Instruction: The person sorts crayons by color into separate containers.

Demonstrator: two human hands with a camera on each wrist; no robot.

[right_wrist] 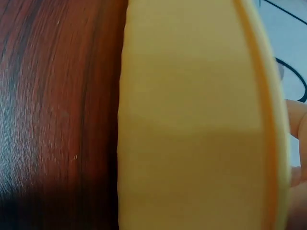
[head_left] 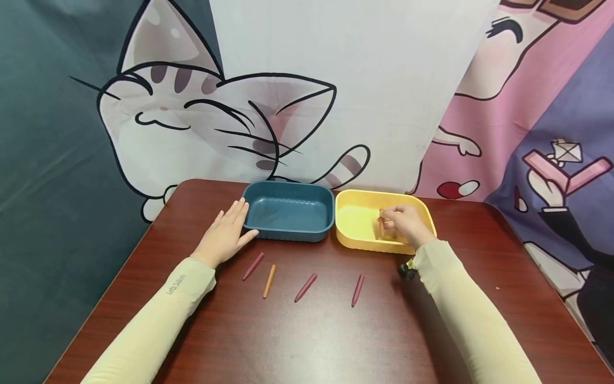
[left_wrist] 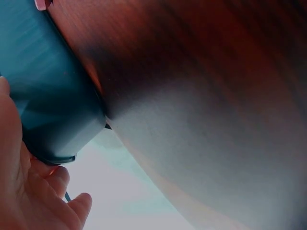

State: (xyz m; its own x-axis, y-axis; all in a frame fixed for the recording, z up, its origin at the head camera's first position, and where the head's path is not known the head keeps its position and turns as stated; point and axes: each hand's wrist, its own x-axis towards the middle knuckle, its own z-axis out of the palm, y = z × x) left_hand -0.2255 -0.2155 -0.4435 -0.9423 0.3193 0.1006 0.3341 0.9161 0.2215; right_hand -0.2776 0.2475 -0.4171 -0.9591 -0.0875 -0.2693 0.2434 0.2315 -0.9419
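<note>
My right hand (head_left: 405, 221) is over the yellow bin (head_left: 357, 241), pinching an orange crayon (head_left: 381, 226) that stands nearly upright between thumb and fingers. In the right wrist view the side of the yellow bin (right_wrist: 192, 96) hides most of that hand. My left hand (head_left: 224, 233) rests against the left end of the dark teal bin (head_left: 288, 234), its fingers straight along the rim. The left wrist view shows its fingers beside the teal bin's corner (left_wrist: 57, 120). No crayon shows inside the teal bin.
Between the forearms, the brown table (head_left: 316, 341) carries an orange crayon (head_left: 269, 281) and three dark pink crayons, at left (head_left: 253, 266), middle (head_left: 305, 287) and right (head_left: 357, 290). A cartoon cloth (head_left: 288, 42) hangs behind. A black wrist device (head_left: 406, 270) sits under the right cuff.
</note>
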